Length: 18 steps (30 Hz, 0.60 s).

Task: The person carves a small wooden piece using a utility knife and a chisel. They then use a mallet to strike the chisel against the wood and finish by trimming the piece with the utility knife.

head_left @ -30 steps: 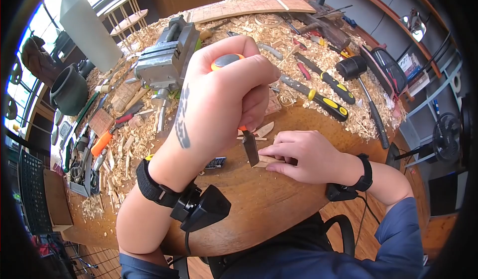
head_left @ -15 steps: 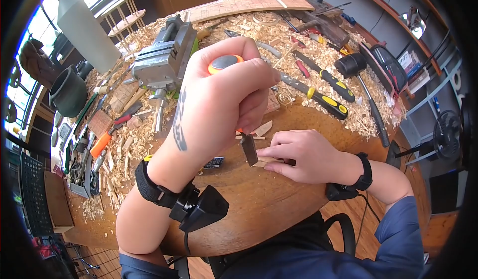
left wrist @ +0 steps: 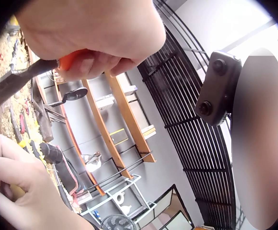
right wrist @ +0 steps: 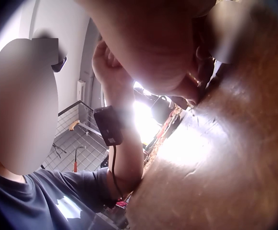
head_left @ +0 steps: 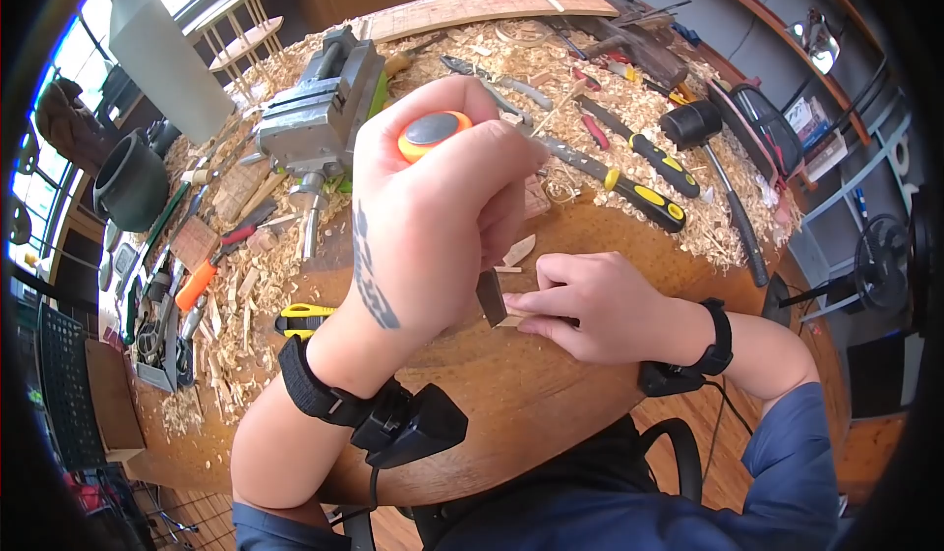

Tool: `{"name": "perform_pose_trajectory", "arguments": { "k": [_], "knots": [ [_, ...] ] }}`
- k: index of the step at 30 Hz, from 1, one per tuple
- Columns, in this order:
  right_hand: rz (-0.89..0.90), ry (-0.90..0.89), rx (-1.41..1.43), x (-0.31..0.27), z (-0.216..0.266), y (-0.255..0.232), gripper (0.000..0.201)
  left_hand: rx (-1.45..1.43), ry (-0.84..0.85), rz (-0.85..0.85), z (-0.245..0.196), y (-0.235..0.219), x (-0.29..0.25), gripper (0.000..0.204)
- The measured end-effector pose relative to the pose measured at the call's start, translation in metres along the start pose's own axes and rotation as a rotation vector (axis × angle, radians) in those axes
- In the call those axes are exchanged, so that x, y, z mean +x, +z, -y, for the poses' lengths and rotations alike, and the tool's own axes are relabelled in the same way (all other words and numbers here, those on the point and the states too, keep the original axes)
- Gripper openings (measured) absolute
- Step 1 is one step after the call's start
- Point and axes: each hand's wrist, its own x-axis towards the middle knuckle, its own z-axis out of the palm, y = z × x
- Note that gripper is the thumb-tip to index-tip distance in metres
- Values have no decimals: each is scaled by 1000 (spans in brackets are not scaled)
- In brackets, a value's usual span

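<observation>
In the head view my left hand (head_left: 433,202) grips an upright chisel by its orange and grey handle (head_left: 433,134), fingers curled round it. The chisel's dark blade (head_left: 491,299) points down, its lower end at the end of a small wooden piece (head_left: 511,321). My right hand (head_left: 615,310) pinches that piece low over the table (head_left: 492,394), its fingers hiding most of it. In the left wrist view the blade (left wrist: 14,86) comes out of the left fist (left wrist: 93,33), with the right hand (left wrist: 28,191) below.
A metal vise (head_left: 320,109) stands beyond the left hand, among wood shavings (head_left: 472,50). Yellow-black handled tools (head_left: 644,199) and a black mallet (head_left: 691,126) lie at the right. A yellow cutter (head_left: 305,319) lies beside the left wrist. A green-grey pot (head_left: 133,182) sits at the far left.
My left hand has turned and shifted slightly, its wrist moving a little right and toward the body, showing more of the yellow cutter. The right hand still pinches the wooden piece, nearly unmoved.
</observation>
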Motion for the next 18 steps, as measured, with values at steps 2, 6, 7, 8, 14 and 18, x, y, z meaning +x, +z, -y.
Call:
{"name": "perform_pose_trajectory", "arguments": {
  "k": [2,6,7,8,14,18],
  "knots": [
    [-7,-9,-14,1,0,0,22,30,42,-2,3,-6,0,27],
    [17,-2,-23,3,1,-4,23,-43,5,-20,2,-7,0,27],
    [18,-5,-26,3,1,-3,23,-43,6,-21,1,-6,-1,27],
    [19,-7,-29,3,0,-3,23,-42,-10,-26,0,-5,-1,27],
    [-45,57,-28,-12,7,-32,28,-19,8,-29,4,-6,1,27],
    [-355,412,-226,-76,-21,-93,25,-111,-34,-34,4,-12,3,27]
  ]
}}
